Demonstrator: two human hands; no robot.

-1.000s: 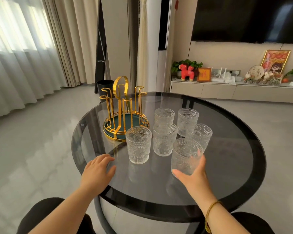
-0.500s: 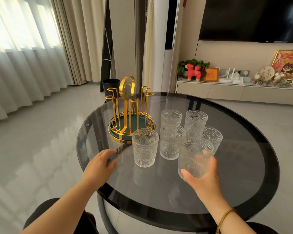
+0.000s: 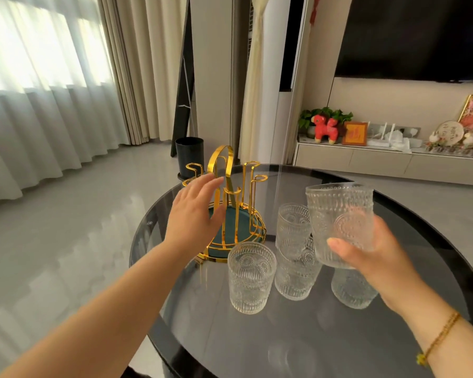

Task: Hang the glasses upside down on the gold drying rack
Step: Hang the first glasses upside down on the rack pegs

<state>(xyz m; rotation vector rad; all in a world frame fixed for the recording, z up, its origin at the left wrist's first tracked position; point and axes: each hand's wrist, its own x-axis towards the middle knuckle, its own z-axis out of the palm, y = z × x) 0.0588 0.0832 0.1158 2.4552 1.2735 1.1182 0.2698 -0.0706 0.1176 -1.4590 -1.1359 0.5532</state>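
Observation:
A gold drying rack (image 3: 231, 203) with a teal base stands on the far left of the round dark glass table (image 3: 298, 336). My left hand (image 3: 195, 216) is open, fingers spread, right in front of the rack's prongs. My right hand (image 3: 366, 255) grips an embossed clear glass (image 3: 342, 222), upright and lifted above the table. Several more embossed glasses stand upright on the table: one nearest me (image 3: 250, 276), one behind it (image 3: 294, 227), one in the middle (image 3: 295, 271) and one partly hidden under my right hand (image 3: 352, 290).
The table's curved near edge (image 3: 159, 345) runs below my left arm. A black bin (image 3: 189, 156) stands on the floor behind the rack. A low TV cabinet (image 3: 380, 162) with ornaments lines the far wall.
My right hand has lifted the glass off the table and raised it. My left hand has risen from the table edge up to the rack. The view has moved closer.

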